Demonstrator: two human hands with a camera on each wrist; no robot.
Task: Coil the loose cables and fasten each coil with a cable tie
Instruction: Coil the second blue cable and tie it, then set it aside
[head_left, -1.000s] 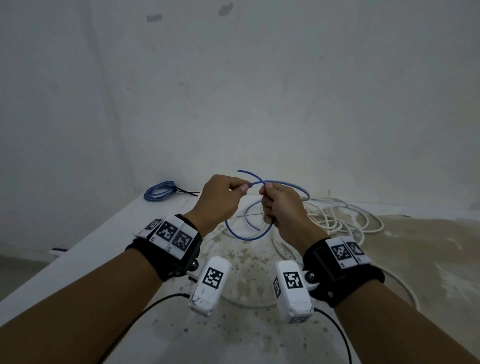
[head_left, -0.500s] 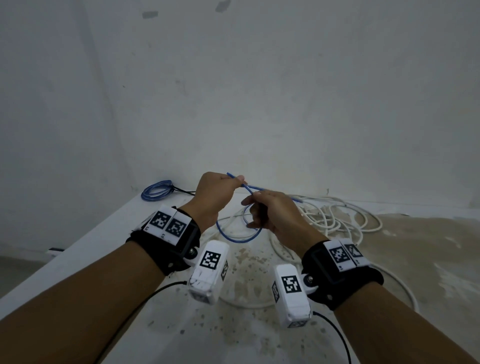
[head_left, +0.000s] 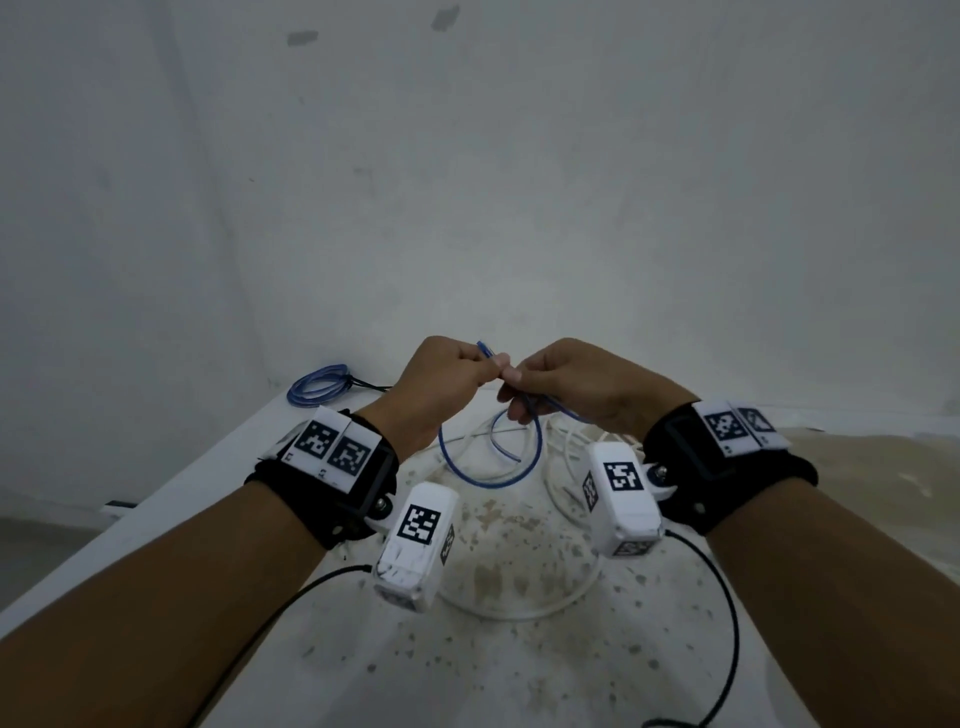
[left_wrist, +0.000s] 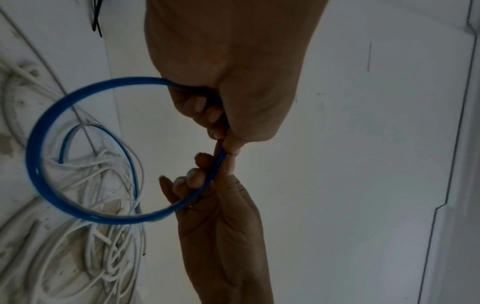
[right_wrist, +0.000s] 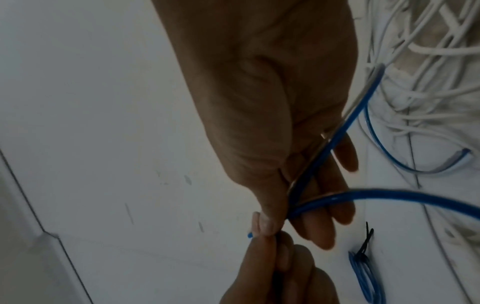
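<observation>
The left hand (head_left: 441, 384) and right hand (head_left: 582, 387) meet fingertip to fingertip above the counter (head_left: 156, 514), held clear of it. Each grip is closed in a pinch on the blue cable (head_left: 488, 480): the left thumb and forefinger hold it close to one cut end, which projects just past the grip, and the right thumb and forefinger hold it directly beside them. One loop hangs below the hands; the other free end curves inside that loop.

Risks, as judged from this position:
- The cable looks springy. If either pinch loosens, the loop may open and the turn must be formed again.
- The short end at the left grip may slip out, since little length projects past the fingers.
- The hanging loop is just above the loose white cables (head_left: 519, 608) and could snag if lowered.
- No loose cable tie is identifiable within reach; both hands are occupied, so fetching one means transferring the coil to a single hand.

A finished blue coil (head_left: 319, 383), bound with a black tie, lies far left on the counter.

Markings: the wrist bands and cameras carry black-and-white square code patterns. No legible text or brand is visible.
</observation>
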